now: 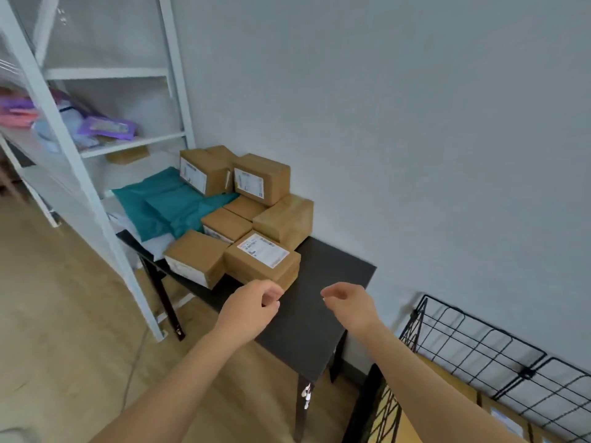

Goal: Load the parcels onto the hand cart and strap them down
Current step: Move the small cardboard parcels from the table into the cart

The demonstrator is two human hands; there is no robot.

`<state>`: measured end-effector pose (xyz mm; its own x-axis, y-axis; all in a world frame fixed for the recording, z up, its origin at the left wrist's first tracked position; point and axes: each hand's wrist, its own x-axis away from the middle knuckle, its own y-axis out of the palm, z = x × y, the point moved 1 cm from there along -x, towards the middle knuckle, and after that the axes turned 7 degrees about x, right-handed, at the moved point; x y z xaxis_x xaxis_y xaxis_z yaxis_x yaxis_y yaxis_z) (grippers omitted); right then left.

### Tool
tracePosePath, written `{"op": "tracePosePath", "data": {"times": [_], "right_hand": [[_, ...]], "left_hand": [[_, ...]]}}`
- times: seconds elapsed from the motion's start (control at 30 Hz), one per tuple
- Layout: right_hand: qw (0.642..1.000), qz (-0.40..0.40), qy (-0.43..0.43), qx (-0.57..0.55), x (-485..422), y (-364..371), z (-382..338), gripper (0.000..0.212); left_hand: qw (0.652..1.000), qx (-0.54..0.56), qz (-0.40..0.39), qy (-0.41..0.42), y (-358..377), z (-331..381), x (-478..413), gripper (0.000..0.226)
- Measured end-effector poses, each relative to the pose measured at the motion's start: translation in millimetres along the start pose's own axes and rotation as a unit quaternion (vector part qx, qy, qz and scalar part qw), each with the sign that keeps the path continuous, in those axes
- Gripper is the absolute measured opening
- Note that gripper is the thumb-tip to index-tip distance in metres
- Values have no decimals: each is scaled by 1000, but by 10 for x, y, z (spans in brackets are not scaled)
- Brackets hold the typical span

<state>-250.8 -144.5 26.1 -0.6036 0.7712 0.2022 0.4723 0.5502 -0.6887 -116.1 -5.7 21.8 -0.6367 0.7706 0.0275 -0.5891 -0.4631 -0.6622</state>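
Observation:
Several brown cardboard parcels are piled on a black table (323,292) against the wall. The nearest parcel (262,259) carries a white shipping label on top. Beside it on the left lies another parcel (195,257). Two labelled boxes (262,179) stand stacked at the back. Teal mailer bags (166,199) lie to the left of the boxes. My left hand (256,303) hovers just in front of the nearest parcel, fingers curled, holding nothing. My right hand (347,298) hangs over the bare table to the right, fingers loosely apart and empty. The black wire-sided cart (473,350) stands at the lower right.
A white metal shelf rack (96,199) stands left of the table, holding purple and pink packets (105,127). Flat brown boxes (499,417) sit inside the wire frame at the lower right. The floor on the left is light wood. A grey wall runs behind the table.

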Motion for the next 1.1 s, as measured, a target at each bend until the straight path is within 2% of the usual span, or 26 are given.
{"op": "tracePosePath", "data": {"times": [0.2,0.3,0.43,0.57,0.7,0.83,1.1], "right_hand": [[1000,-16,-15,22,-573,238,-322,26],[997,-37,-30,68,-932,388,-421,35],[987,-68,-46,138,-1348,613,-525,59],[963,-101,-40,245,-1664,858,-534,97],[941,-128,-18,314,-1810,1031,-518,117],[936,-122,-7,330,-1813,1058,-472,117],[955,-124,12,268,-1562,929,-306,117]], "left_hand": [[999,-29,5,-20,-239,-303,-452,33],[999,-46,-4,-26,-336,-473,-781,39],[996,-79,-27,-42,-424,-708,-1234,47],[995,-74,-46,-53,-428,-905,-1547,54],[993,-68,-77,-54,-410,-1040,-1672,58],[993,-54,-84,-61,-495,-1094,-1820,58],[989,4,-117,-95,-470,-1159,-1880,68]]}}
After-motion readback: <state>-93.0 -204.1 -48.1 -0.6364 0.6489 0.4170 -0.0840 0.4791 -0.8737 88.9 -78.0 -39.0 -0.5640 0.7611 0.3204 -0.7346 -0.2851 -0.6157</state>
